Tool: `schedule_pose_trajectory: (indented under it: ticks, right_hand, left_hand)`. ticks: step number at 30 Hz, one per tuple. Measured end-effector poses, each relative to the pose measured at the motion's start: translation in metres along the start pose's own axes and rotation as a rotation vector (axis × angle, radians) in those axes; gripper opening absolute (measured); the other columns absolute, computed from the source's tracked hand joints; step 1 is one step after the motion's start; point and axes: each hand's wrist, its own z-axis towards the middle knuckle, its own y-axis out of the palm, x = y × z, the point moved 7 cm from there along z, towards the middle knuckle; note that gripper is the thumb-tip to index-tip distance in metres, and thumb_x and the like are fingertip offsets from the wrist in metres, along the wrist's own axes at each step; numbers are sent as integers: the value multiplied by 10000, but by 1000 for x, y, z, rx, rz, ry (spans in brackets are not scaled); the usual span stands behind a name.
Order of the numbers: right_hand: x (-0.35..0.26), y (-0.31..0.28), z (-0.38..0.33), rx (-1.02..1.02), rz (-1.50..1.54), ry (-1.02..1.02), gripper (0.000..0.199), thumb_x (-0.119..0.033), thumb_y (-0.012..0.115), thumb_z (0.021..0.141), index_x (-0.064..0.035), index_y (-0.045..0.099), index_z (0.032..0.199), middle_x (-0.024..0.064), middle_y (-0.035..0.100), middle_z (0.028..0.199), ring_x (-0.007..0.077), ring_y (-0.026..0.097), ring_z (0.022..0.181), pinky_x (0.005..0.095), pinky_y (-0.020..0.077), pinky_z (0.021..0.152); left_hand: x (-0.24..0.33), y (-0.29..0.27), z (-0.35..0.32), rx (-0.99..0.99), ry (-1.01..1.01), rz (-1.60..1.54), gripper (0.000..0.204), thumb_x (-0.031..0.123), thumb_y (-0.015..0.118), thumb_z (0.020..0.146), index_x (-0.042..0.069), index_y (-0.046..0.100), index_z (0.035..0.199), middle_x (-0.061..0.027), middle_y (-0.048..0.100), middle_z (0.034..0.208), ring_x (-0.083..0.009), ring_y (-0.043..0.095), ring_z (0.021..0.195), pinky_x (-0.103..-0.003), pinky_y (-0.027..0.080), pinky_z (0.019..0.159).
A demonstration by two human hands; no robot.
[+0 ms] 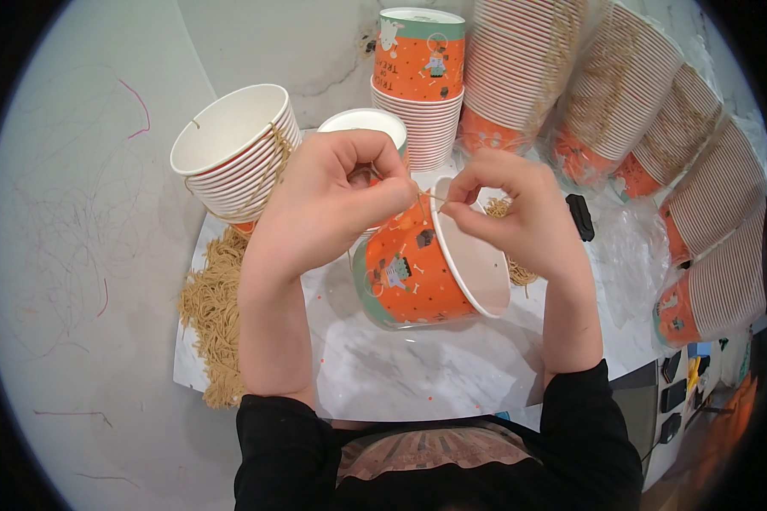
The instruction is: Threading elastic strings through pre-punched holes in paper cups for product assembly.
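Note:
An orange paper bucket (pixel 405 264) with a green base and white rim lies tilted on its side on the table, its mouth facing right. At its upper rim, a thin tan string (pixel 428 197) runs between my two hands. My left hand (pixel 332 192) pinches the string between thumb and fingers, just left of the rim. Right of it, over the bucket's mouth, my right hand (pixel 511 200) is closed on the string too. Whether the string passes through a hole in the bucket wall is hidden by my fingers.
A pile of tan strings (pixel 213 315) lies at the left. Behind it stands a bucket stack with strings (pixel 239 162). Another bucket stack (pixel 418 77) is at the back; several wrapped stacks (pixel 614 94) line the right. Clear plastic (pixel 631 264) and a black object (pixel 579 217) lie there.

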Motion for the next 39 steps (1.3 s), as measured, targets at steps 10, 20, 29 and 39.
schedule_pose_trajectory:
  ticks: [10,20,29,39]
  right_hand:
    - [1,2,0,14,555,94,135,-48,748,882,40,700,973,46,722,961,105,682,925,269,557,812]
    - [7,9,-2,-6,531,164,119,-64,742,845,22,672,885,4,675,837,70,645,804,231,534,713]
    - [6,16,-1,-172,560,298,72,-18,651,840,4,628,904,-22,613,877,44,564,794,212,470,715]
    - [15,27,-2,-389,592,187,76,-53,659,827,-9,611,868,-11,619,866,50,571,808,228,464,738]
  left_hand:
    - [1,20,2,-79,46,-45,121,104,684,891,17,628,828,80,536,716,24,423,630,-195,324,525]
    - [7,16,-2,-83,57,-57,119,75,680,946,4,629,1026,14,650,833,-20,593,739,-184,470,655]
    - [13,14,-4,-27,90,-163,166,10,695,924,12,595,1057,-27,684,930,-80,692,837,-198,549,735]
    - [18,-29,-7,195,229,-231,175,-4,710,907,33,572,1008,-43,670,899,-111,686,817,-234,534,735]
